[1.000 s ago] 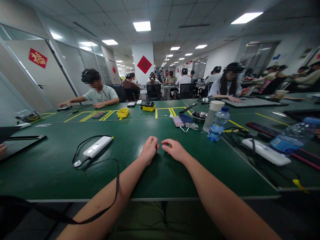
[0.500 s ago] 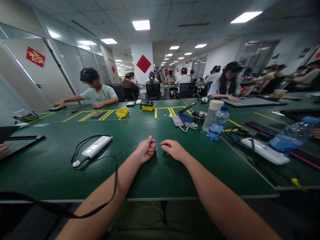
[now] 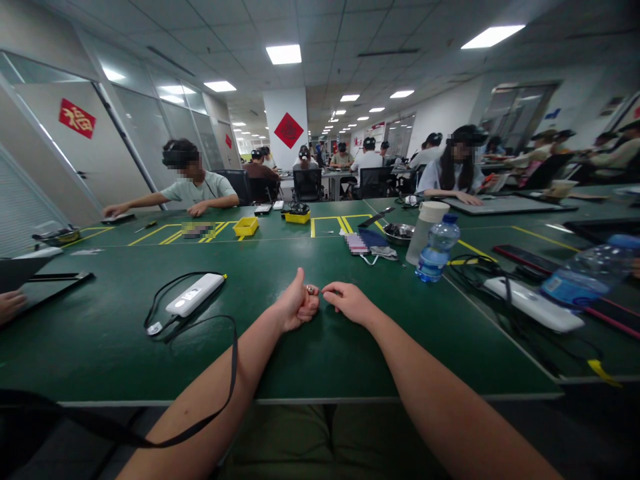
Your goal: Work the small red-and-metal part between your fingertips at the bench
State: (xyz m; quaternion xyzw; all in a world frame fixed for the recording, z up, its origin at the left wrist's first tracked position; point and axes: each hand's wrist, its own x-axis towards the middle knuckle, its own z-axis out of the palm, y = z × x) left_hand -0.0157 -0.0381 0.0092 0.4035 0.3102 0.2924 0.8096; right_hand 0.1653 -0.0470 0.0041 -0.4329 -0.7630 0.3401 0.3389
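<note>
My left hand point(image 3: 299, 308) is closed into a fist above the green table, its thumb pointing up. A small metal ring point(image 3: 311, 290) shows at the curled index finger; whether it is worn or held is hard to see. Just to the right, my right hand point(image 3: 349, 301) is loosely bent, palm down, with its fingertips a little apart and nothing visible in them. Its fingertips are very close to the left fist; whether they touch I cannot tell.
A white power bank point(image 3: 196, 295) with a black cable lies left of my arms. A water bottle point(image 3: 438, 248) and a pale tumbler point(image 3: 425, 230) stand to the right, near a cloth point(image 3: 383, 251). A yellow tray point(image 3: 245, 227) sits farther back. Co-workers sit across the table.
My left hand has shifted slightly right, nearer the right hand. Its thumb has lifted off the index finger, leaving the ring in clearer view. The right hand has hardly moved.
</note>
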